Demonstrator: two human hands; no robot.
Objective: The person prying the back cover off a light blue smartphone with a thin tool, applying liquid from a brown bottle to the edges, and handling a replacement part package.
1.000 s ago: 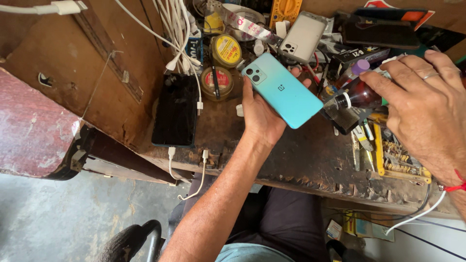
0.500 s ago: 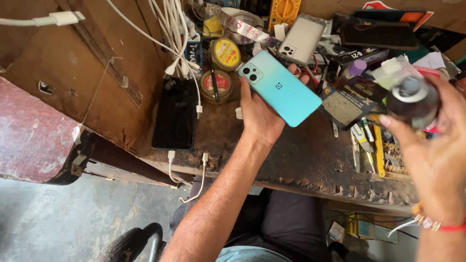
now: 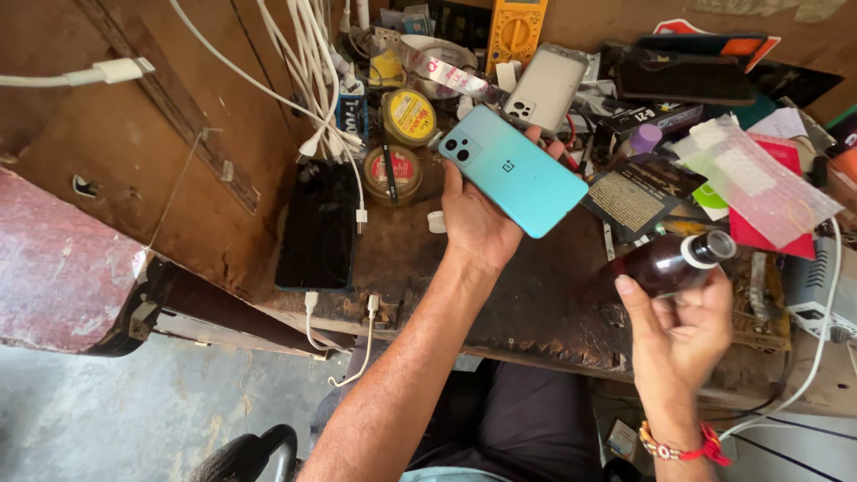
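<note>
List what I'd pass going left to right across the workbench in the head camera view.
White plug → black phone → round tin → turquoise phone in the left hand → brown bottle in the right hand → bubble bag.

Your two hands, one teal phone [image 3: 512, 170], one brown bottle [image 3: 669, 262], two round tins [image 3: 409, 117], one yellow multimeter [image 3: 515, 31], one black phone [image 3: 318, 225] on your bench [image 3: 544, 303].
</note>
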